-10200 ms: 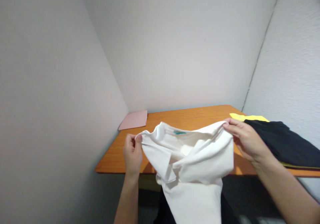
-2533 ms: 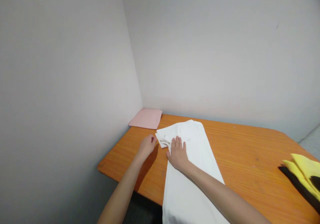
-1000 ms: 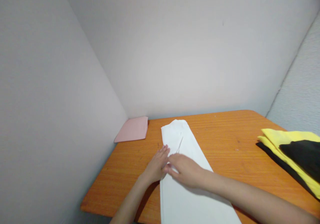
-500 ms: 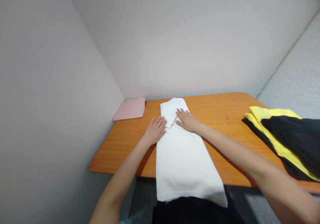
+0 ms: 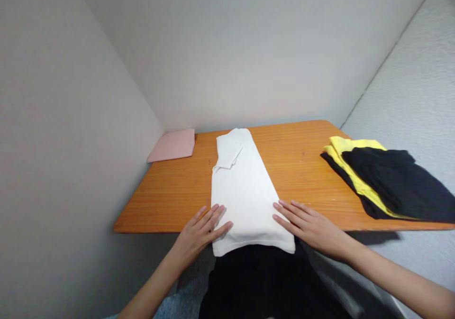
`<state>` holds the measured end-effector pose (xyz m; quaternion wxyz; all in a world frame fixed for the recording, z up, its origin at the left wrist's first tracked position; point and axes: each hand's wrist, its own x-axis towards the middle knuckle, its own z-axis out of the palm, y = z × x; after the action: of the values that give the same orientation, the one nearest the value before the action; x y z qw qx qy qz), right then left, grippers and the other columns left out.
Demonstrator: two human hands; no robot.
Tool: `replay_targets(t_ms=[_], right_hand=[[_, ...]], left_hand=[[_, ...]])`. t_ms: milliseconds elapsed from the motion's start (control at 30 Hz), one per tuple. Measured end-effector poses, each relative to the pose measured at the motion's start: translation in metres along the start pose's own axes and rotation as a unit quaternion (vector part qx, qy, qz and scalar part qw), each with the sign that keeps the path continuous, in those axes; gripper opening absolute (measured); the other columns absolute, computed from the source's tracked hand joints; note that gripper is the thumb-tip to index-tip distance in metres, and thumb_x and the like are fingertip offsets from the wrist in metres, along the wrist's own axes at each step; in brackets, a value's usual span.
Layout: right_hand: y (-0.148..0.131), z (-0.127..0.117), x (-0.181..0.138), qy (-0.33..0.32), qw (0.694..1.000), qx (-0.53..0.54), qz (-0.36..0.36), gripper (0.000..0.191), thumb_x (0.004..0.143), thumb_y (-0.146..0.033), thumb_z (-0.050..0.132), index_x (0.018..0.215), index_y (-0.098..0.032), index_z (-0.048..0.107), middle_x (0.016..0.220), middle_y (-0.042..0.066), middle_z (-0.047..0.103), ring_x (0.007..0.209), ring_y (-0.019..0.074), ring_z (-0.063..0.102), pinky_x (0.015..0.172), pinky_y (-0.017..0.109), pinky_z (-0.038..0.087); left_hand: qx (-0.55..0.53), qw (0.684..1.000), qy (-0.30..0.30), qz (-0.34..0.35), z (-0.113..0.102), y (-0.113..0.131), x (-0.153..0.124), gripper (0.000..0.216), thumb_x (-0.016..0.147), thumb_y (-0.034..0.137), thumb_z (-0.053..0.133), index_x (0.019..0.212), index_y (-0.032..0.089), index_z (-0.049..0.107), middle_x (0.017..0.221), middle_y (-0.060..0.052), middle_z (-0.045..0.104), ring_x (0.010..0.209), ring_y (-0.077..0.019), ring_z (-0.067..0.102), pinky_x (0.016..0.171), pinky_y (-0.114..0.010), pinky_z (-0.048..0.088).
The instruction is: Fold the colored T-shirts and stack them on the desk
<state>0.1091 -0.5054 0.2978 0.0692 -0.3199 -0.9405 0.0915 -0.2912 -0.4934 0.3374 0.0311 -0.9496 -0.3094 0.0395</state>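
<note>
A white T-shirt [image 5: 245, 191] lies folded lengthwise into a long strip, with a sleeve turned over near its far end. Its near hem hangs past the front edge of the wooden table [image 5: 295, 153]. My left hand [image 5: 201, 231] rests on the shirt's left edge near the hem, fingers spread. Across from it, my right hand [image 5: 305, 224] touches the right edge with its fingers stretched out. Neither hand grips the cloth.
A folded pink cloth [image 5: 172, 145] sits at the back left corner of the table against the wall. On the right lies a pile of clothes, a yellow one [image 5: 339, 144] between black ones [image 5: 398, 181]. Walls close in the left side and the back.
Both hands have slid from the sleeve area toward me, down to the near part of the shirt. The folded sleeve is now uncovered, and the view has shifted slightly.
</note>
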Motion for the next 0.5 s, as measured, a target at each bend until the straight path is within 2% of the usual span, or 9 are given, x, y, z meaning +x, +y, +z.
replay_targets(t_ms=[133, 200, 233, 267, 367, 433, 500], right_hand=[[-0.007, 0.007, 0.010, 0.047, 0.997, -0.061, -0.030, 0.059, 0.093, -0.002, 0.041, 0.149, -0.020, 0.034, 0.151, 0.011, 0.033, 0.139, 0.0284, 0.031, 0.108, 0.050, 0.039], [-0.007, 0.002, 0.007, 0.056, 0.995, -0.058, -0.057, 0.055, 0.095, -0.005, 0.041, 0.147, -0.020, 0.037, 0.149, 0.011, 0.037, 0.138, 0.0277, 0.033, 0.107, 0.048, 0.040], [-0.008, -0.002, 0.004, 0.060, 0.995, -0.046, -0.067, 0.053, 0.096, -0.007, 0.042, 0.146, -0.021, 0.039, 0.148, 0.010, 0.039, 0.137, 0.0268, 0.034, 0.107, 0.047, 0.040], [-0.009, -0.006, 0.001, 0.067, 0.995, -0.027, -0.074, 0.050, 0.097, -0.010, 0.042, 0.145, -0.022, 0.041, 0.147, 0.010, 0.041, 0.136, 0.0258, 0.035, 0.107, 0.045, 0.040], [-0.021, -0.017, -0.007, 0.125, 0.988, 0.078, -0.053, 0.036, 0.100, -0.024, 0.045, 0.135, -0.022, 0.053, 0.130, 0.010, 0.059, 0.125, 0.0225, 0.050, 0.099, 0.037, 0.046], [-0.035, -0.027, -0.007, 0.173, 0.969, 0.176, -0.003, 0.026, 0.100, -0.031, 0.047, 0.121, -0.023, 0.062, 0.104, 0.007, 0.070, 0.102, 0.0204, 0.063, 0.087, 0.033, 0.051], [-0.048, -0.040, -0.004, 0.211, 0.935, 0.280, 0.048, 0.025, 0.100, -0.037, 0.045, 0.103, -0.024, 0.066, 0.081, 0.004, 0.069, 0.078, 0.0185, 0.064, 0.072, 0.030, 0.052]], left_hand=[[0.025, 0.993, 0.113, 0.019, 0.014, 0.004, 0.017, 0.051, 0.092, 0.008, 0.052, 0.139, 0.027, 0.045, 0.147, -0.008, 0.044, 0.137, -0.0227, 0.039, 0.115, -0.042, 0.030], [-0.027, 0.986, 0.161, 0.028, 0.010, 0.010, 0.017, 0.041, 0.093, 0.006, 0.050, 0.129, 0.024, 0.054, 0.136, -0.006, 0.056, 0.131, -0.0192, 0.047, 0.114, -0.041, 0.034], [-0.089, 0.979, 0.181, 0.009, 0.006, 0.014, 0.015, 0.036, 0.094, 0.005, 0.048, 0.124, 0.023, 0.057, 0.130, -0.005, 0.061, 0.127, -0.0174, 0.051, 0.112, -0.040, 0.036], [-0.165, 0.966, 0.199, -0.025, 0.000, 0.020, 0.012, 0.032, 0.095, 0.007, 0.046, 0.119, 0.024, 0.060, 0.124, -0.004, 0.064, 0.122, -0.0164, 0.055, 0.110, -0.039, 0.040], [-0.354, 0.894, 0.241, -0.133, -0.021, 0.037, 0.004, 0.019, 0.097, 0.024, 0.050, 0.111, 0.022, 0.063, 0.116, -0.006, 0.065, 0.106, -0.0179, 0.061, 0.096, -0.040, 0.051], [-0.388, 0.869, 0.262, -0.158, -0.035, 0.043, 0.000, 0.024, 0.095, 0.036, 0.054, 0.113, 0.021, 0.061, 0.118, -0.008, 0.062, 0.101, -0.0193, 0.061, 0.088, -0.040, 0.054], [-0.399, 0.856, 0.278, -0.177, -0.046, 0.043, 0.000, 0.027, 0.093, 0.039, 0.056, 0.115, 0.022, 0.060, 0.119, -0.008, 0.060, 0.100, -0.0205, 0.060, 0.084, -0.039, 0.055]])
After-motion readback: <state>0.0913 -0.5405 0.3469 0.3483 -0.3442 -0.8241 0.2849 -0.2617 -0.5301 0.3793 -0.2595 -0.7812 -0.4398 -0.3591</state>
